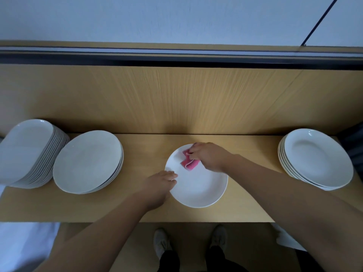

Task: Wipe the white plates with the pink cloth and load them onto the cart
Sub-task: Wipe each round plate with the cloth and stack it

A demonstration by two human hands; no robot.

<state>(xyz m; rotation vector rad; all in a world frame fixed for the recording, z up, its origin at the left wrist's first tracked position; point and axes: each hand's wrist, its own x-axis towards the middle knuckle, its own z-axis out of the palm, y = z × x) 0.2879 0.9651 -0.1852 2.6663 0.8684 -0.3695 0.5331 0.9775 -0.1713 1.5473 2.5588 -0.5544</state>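
Our right hand [210,157] pinches the pink cloth [189,162] between curled fingers and thumb, holding it bunched and folded against the far left part of the white plate [198,189]. The cloth sticks out from under the fingertips toward our left, its loose end lying on the plate's inner surface (the rest of that surface is bare and white). Our left hand [161,183] meets the same plate at its left rim, fingertips laid over the edge; the thumb is hidden, so we cannot tell whether this hand clasps the rim or only presses on it. The plate lies flat on the wooden tabletop [137,209], between our two forearms and near the front edge. To our left stand two stacks of white plates: a low stack [86,161] just beside the plate, and a taller stack [29,152] touching or nearly touching it at the table's end. Well apart on our right stands another stack [316,158] of deeper rimmed plates.
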